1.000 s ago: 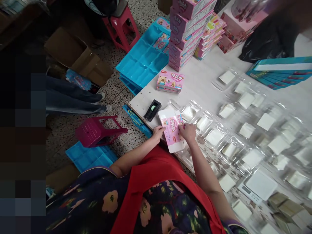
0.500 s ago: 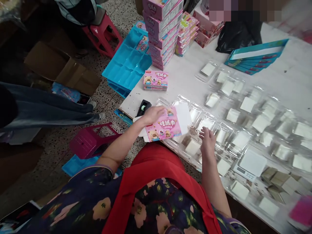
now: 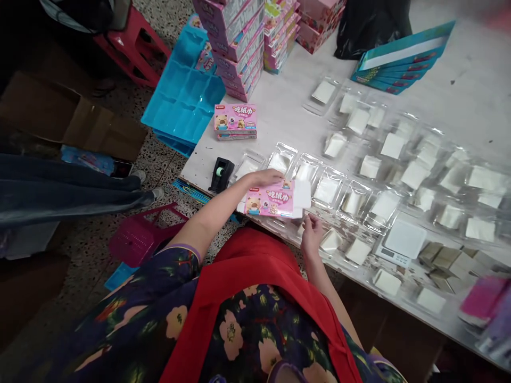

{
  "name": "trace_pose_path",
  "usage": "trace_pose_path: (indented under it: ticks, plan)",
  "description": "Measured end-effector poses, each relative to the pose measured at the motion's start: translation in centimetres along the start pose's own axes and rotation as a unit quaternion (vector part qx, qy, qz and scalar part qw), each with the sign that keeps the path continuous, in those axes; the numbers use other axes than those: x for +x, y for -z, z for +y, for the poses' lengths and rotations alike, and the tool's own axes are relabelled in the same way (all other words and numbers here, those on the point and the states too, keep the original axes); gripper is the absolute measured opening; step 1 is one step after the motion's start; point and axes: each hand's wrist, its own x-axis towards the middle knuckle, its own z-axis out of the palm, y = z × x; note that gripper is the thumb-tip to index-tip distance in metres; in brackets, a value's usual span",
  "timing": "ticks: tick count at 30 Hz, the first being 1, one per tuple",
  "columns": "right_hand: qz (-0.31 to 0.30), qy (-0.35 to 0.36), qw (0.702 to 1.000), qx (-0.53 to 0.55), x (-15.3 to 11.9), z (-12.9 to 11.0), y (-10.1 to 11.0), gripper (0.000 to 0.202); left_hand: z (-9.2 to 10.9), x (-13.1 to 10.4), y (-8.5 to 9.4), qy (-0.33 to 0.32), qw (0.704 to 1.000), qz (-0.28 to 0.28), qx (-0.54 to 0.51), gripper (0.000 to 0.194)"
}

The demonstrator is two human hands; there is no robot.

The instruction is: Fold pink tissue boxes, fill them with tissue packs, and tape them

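A flat pink printed carton (image 3: 273, 199) with white flaps sticking out at both ends lies over the table's near edge. My left hand (image 3: 269, 177) grips it along its far side, fingers partly hidden. Just right of its flaps, my right hand (image 3: 312, 226) has its fingers curled in; whether anything is between them is hidden. Clear plastic trays (image 3: 328, 189) holding white blocks stand in rows beyond and to the right. Two finished pink boxes (image 3: 236, 119) lie stacked on the table, and a black tape dispenser (image 3: 221, 174) stands left of my left hand.
Tall stacks of pink boxes (image 3: 235, 48) rise at the back left beside blue moulded trays (image 3: 181, 90). Rightward are a white scale (image 3: 403, 239), a fan of blue cards (image 3: 403, 61) and a black bag (image 3: 373, 26). A magenta stool (image 3: 136, 234) and another person's legs (image 3: 80, 189) are at left.
My right hand has moved left, close to the carton's flaps, and its fingers have curled. The left hand still holds the carton, now less tilted. The view has shifted.
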Motion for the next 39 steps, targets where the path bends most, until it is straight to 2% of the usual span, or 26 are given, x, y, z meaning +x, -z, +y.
trace_pose_path:
  ticks: [2,4,7,9,12,15,18,21,23,26,30,32,36,39]
  plan:
    - [-0.026,0.016,0.999,-0.015,-0.3,0.2,-0.1,0.045,-1.3,-1.0,1.1,0.014,0.989,0.064,-0.131,0.022]
    - [-0.052,0.04,0.997,-0.036,-0.5,0.4,-0.4,0.044,-2.6,-1.9,1.7,0.034,0.961,0.137,-0.238,0.027]
    - [-0.084,0.091,0.989,-0.076,-0.4,0.3,-1.2,0.04,-3.9,-2.9,1.8,0.054,0.923,0.197,-0.325,0.029]
    - [-0.095,0.127,0.982,-0.102,0.0,-0.1,-1.9,0.038,-4.4,-3.3,1.5,0.063,0.901,0.216,-0.37,0.03]
    - [-0.093,0.168,0.971,-0.141,1.4,-1.3,-3.7,0.038,-4.4,-3.6,0.7,0.066,0.895,0.216,-0.385,0.033]
    - [-0.068,0.198,0.952,-0.225,3.4,-2.9,-5.9,0.043,-4.2,-3.9,0.1,0.06,0.887,0.225,-0.399,0.034]
    - [-0.048,0.188,0.938,-0.286,5.5,-4.3,-7.9,0.039,-4.0,-4.2,-0.3,0.046,0.877,0.246,-0.41,0.031]
    - [-0.061,0.169,0.939,-0.293,7.1,-5.2,-8.9,0.021,-4.0,-4.6,-0.4,0.04,0.869,0.264,-0.417,0.029]
    - [-0.083,0.166,0.942,-0.28,7.7,-5.5,-8.8,0.015,-3.9,-5.0,-0.4,0.043,0.866,0.274,-0.417,0.028]
    - [-0.137,0.15,0.947,-0.247,7.7,-5.6,-7.4,0.018,-3.8,-5.3,-0.3,0.057,0.862,0.297,-0.407,0.027]
    - [-0.233,0.12,0.94,-0.218,6.2,-4.6,-4.4,0.021,-3.7,-5.4,-0.1,0.063,0.861,0.308,-0.4,0.029]
    - [-0.259,0.108,0.934,-0.222,5.2,-3.8,-3.3,0.021,-3.7,-5.2,-0.1,0.061,0.864,0.306,-0.396,0.028]
    - [-0.251,0.105,0.927,-0.257,3.7,-2.6,-2.8,0.016,-3.3,-4.4,-0.4,0.059,0.889,0.299,-0.341,0.026]
    - [-0.202,0.114,0.93,-0.286,2.9,-2.3,-3.4,0.011,-2.4,-3.5,-0.9,0.032,0.935,0.278,-0.217,0.026]
